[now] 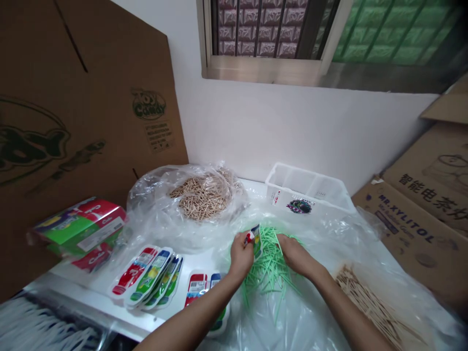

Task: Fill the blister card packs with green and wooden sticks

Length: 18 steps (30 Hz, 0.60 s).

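My left hand (242,253) is closed around a small flat packet (257,242) with blue, green and yellow print, held upright at the left of a heap of thin light-green sticks (270,265). At the heap's right side is my right hand (293,253), its fingers pinched on a green stick (279,242); whether it holds more than one I cannot tell. The heap lies on a clear plastic bag (288,317). Partly behind my left forearm lie more red and blue packets (197,284). Further left, several similar packets (153,275) overlap in a fanned row.
A clear bag of short brown sticks (203,200) lies at the back, near a white plastic basket (310,187). Longer brown sticks (369,302) are at the right. Cartons (420,234) flank the right, a tall carton (109,97) the left. A wrapped colourful box (84,226) sits by it.
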### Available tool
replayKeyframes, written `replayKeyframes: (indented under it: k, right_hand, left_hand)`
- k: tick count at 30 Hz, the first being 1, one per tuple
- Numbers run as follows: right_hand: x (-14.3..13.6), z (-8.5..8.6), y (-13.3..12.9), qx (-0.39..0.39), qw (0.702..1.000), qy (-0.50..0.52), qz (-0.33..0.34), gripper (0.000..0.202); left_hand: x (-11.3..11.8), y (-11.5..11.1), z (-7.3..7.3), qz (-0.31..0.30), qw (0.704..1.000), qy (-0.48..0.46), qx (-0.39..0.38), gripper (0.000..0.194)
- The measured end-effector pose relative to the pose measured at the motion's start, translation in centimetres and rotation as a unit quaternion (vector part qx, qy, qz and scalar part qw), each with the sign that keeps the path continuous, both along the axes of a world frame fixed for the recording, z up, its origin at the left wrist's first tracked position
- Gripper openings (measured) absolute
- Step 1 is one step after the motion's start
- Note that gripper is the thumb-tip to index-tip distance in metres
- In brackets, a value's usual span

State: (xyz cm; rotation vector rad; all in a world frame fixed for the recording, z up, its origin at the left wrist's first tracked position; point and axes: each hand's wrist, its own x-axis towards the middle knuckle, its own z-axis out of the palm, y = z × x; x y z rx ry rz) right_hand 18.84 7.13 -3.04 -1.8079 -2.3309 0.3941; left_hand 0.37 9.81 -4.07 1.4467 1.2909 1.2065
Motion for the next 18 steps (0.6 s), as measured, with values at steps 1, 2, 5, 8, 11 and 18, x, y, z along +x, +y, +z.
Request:
replayKeyframes:
  k: [1,2,5,8,11,18]
  right_hand:
    - [-0.4,0.0,-0.3,0.004,1.000,0.017,0.004,0.020]
    - [-0.8,0.0,-0.6,0.005,0.999,0.040,0.005,0.020]
    - [-1.6,-0.5,-1.0,-0.003,0.991,0.132,-0.008,0.015]
    - [-1.0,-1.3,-1.0,-0.007,0.967,0.248,-0.058,0.010]
    - [-0.4,-2.0,-0.7,0.004,0.912,0.383,-0.147,0.018]
    - [-5.5,-2.8,-1.5,0.048,0.725,0.625,-0.286,0.041]
  left_hand:
    - [1.0,0.1,0.0,0.006,1.000,-0.001,0.017,0.019]
    - [2.1,0.2,0.0,0.008,1.000,-0.002,0.029,0.018]
    - [5.0,0.2,-0.3,0.000,0.999,-0.011,0.044,0.022]
    - [6.2,0.1,-0.5,-0.006,0.998,-0.023,0.052,0.025]
    - [6.1,-0.1,-0.5,0.004,0.996,-0.069,0.048,0.027]
    - [8.5,-1.8,-0.9,0.055,0.976,-0.194,-0.077,0.027]
